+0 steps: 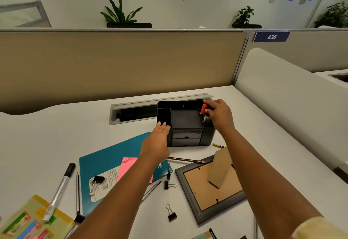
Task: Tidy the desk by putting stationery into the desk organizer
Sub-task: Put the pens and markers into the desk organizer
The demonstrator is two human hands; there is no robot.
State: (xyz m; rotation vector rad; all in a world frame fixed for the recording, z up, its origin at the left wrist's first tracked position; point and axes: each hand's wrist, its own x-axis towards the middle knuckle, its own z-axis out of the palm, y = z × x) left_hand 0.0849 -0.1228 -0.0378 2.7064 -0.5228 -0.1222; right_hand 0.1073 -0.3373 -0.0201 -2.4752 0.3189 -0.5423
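gripping a red-capped marker (204, 113) between thumb and fingers, the right hand (219, 115) sits over the right-side compartment of the desk organizer (188, 137); the marker stands nearly upright with its lower end inside that compartment. the left hand (159, 138) lies flat and spread, holding nothing, its fingertips (162, 123) touching the organizer's front-left corner at the rim.

the organizer is a black box with several open top compartments and two small drawers on its front face. it stands on the white desk (56, 135), just in front of a grey cable slot (135, 110).

loose items on the desk:
- teal notebook (105, 163), near the organizer's left front, partly under the left forearm, carrying a pink sticky pad (128, 167) and a binder clip (97, 181).
- pencil (186, 160), lying just in front of the organizer.
- second pencil (218, 145), beside the organizer's right front corner.
- picture frame (190, 195), face down, stand raised.
- black-capped marker (60, 187), at the left.
- two further binder clips (169, 184) (171, 213), between notebook and frame.
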